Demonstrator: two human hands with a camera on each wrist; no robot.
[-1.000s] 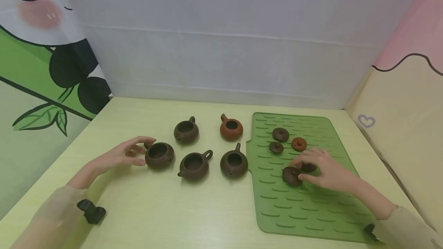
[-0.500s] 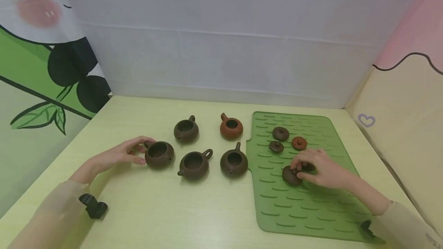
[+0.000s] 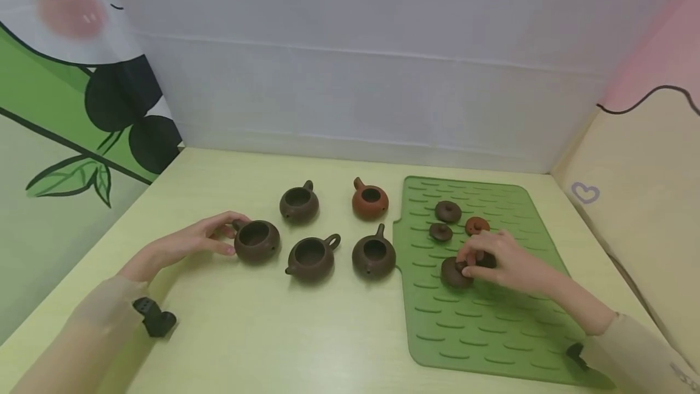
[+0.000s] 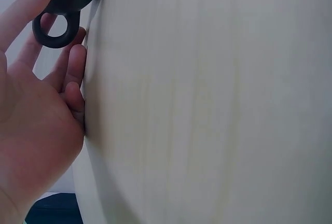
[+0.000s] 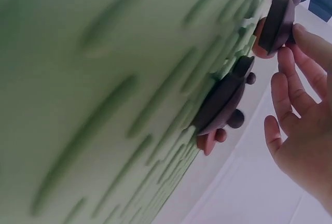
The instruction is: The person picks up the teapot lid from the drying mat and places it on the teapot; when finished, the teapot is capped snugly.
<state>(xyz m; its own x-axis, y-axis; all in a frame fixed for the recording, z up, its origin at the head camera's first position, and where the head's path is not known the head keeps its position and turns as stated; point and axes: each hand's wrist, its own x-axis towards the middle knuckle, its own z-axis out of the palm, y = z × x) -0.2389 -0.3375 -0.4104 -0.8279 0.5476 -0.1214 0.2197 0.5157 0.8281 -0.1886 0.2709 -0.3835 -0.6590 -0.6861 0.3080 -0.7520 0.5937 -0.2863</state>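
Five small clay teapots stand lidless on the table. My left hand [image 3: 199, 239] is at the leftmost dark brown teapot [image 3: 257, 242], thumb on its near side and fingers behind the ring handle [image 4: 56, 33]. On the right, my right hand [image 3: 508, 260] pinches a dark brown lid [image 3: 455, 273] by its knob between thumb and fingertips. The right wrist view shows this lid [image 5: 278, 24] edge-on and tilted, close over the mat. Another dark lid [image 3: 488, 260] lies partly hidden under the right hand.
The green ridged mat [image 3: 443, 333] also bears a reddish lid [image 3: 477, 225] and two dark lids, a larger one [image 3: 448, 211] and a smaller one [image 3: 440, 232]. A reddish teapot [image 3: 370, 202] stands at the back; dark teapots [image 3: 310, 259] stand in front. White cloth [image 3: 355, 96] hangs behind.
My right fingers have closed on the lid's knob, and the lid has shifted slightly left and up from its spot. The left hand stays at its teapot. The head view has turned slightly.
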